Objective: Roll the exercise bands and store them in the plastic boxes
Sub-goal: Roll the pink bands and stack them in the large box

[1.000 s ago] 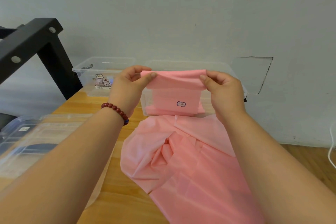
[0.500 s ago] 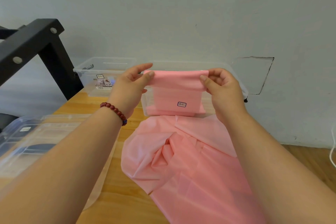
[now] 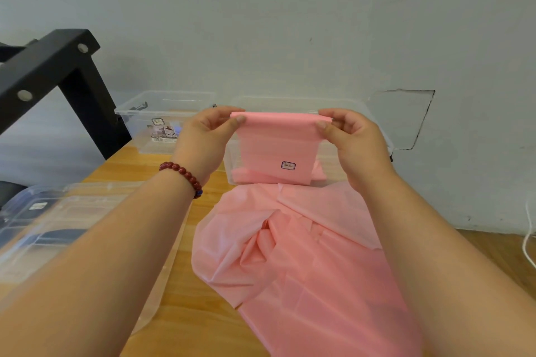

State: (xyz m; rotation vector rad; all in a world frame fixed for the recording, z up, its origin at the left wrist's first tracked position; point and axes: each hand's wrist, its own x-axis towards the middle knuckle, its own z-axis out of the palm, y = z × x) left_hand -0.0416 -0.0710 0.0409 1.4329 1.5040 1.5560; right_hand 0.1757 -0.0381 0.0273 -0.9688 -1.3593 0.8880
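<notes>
Head view, looking forward and down along both forearms. The person's left hand (image 3: 203,139) and right hand (image 3: 353,142) are raised level with each other above the table (image 3: 200,316). Each pinches one end of the top edge of the pink exercise band (image 3: 275,148) between thumb and curled fingers. The edge is drawn taut and straight between the two hands. Below it a flat panel of the band hangs down, marked by faint horizontal creases and carrying a small label (image 3: 288,165) near its lower right corner. The panel hangs in front of the near wall of a clear plastic box (image 3: 298,103), which stands at the far edge of the table against the wall. Whether any of the band lies inside that box cannot be told. The rest of the band spreads loose and rumpled over the wood toward the person, passing under the right forearm. A second clear plastic box (image 3: 162,107) stands just left of the first, with a printed sticker on its front. Clear lids (image 3: 72,211) lie at the left edge of the table, partly under the left forearm. A red bead bracelet (image 3: 182,174) circles the left wrist. A black metal frame (image 3: 58,66) rises at far left, and a white cable (image 3: 528,238) hangs at far right.
</notes>
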